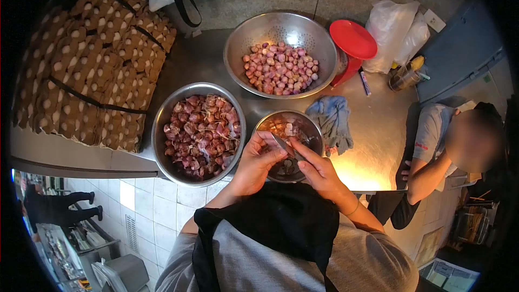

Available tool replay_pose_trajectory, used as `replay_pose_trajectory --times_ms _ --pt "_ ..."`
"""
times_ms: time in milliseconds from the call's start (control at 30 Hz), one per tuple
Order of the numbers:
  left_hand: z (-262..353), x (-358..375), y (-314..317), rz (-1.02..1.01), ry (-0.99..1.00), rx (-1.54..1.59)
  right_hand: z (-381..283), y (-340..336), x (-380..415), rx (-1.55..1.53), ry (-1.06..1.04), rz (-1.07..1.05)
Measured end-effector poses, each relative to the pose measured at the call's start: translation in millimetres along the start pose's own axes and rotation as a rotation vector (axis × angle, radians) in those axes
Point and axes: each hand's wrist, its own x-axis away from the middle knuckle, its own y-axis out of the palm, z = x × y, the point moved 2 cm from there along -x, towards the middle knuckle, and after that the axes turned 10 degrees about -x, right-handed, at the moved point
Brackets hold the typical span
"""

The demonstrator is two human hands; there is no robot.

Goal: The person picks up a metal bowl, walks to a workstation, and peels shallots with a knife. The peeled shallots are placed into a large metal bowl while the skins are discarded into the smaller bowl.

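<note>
Steel knife (281,142) in right hand (324,177), fingers curled round it, above small bowl (313,130), centre. Left hand (258,163) nearly closed by blade; grip contents unclear. Slippery skin could make blade skid, nick left thumb. Red onions (200,135) left of centre. Shiny metal counter (376,130); tiled floor (174,205) lower left; seated person (431,135) right.

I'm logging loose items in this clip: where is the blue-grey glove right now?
In the head view, the blue-grey glove lies on the steel table, just to the person's right of the small bowl, nearer the person than the colander.
</note>
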Motion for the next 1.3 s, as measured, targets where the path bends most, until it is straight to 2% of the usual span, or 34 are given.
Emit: replay_pose_trajectory --times_ms 67,167,267,333,467,633,700,733,800,867,967,1067,1300 --pt "2 1 2 0.006 0.001 0.009 8 0 0 0.095 -0.099 0.018" --pt "9 3 10 0.009 0.009 0.039 4 -3 5 -0.449 0.34 0.005" --pt "9 3 10 -0.05 0.04 0.025 14 -2 4 -0.668 0.339 0.087" --pt "7 2 8 -0.116 0.076 -0.003 13 -9 1 -0.546 0.347 0.075" --pt "7 3 10 -0.126 0.028 0.079 5 -8 -4 -0.323 0.346 0.121" --pt "10 1 7 -0.1 -0.027 0.171 13 -11 -4 -0.033 0.173 0.144" --pt "11 0 5 -0.094 -0.05 0.202 10 -8 -1 -0.171 0.327 0.144" --pt "10 0 5 -0.091 -0.062 0.216 1 -5 1 -0.33 0.485 0.153" --pt "8 0 3 -0.101 -0.06 0.228 -3 0 3 -0.413 0.5 0.101" --pt "7 1 3 -0.079 -0.067 0.224 -1 2 1 -0.227 0.239 0.005" --pt "5 1 3 -0.029 -0.074 0.18 -5 6 -3 0.161 -0.087 -0.008" --pt "4 0 0 -0.028 -0.039 0.118 -12 3 -1 0.288 0.106 -0.046" --pt "5 2 3 -0.04 0.009 0.065 8 -2 2 -0.072 0.192 0.075"
